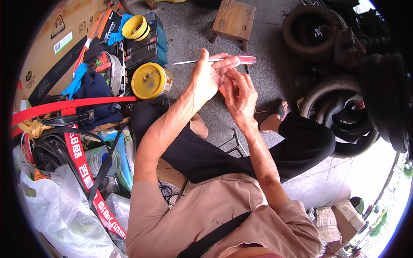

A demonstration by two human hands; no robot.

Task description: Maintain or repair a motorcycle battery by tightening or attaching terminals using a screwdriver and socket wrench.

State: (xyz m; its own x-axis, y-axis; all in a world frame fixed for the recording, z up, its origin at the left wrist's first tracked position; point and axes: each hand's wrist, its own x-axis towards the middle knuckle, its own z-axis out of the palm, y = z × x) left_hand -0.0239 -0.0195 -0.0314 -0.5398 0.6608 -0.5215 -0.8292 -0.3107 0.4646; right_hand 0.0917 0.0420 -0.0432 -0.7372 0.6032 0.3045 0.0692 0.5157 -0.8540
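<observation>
My left hand [205,81] grasps the red-handled tool [248,59] crosswise before me, tip leftward, the wooden stool [234,19] beyond. My right hand [241,101] bunches its fingers beside the left fingertips; whether they pinch anything, I cannot tell. For safe control, I should keep the tip facing away from both hands.

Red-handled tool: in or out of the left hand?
In: the tool crosses the left hand, handle past the fingers, shaft past the thumb.
</observation>
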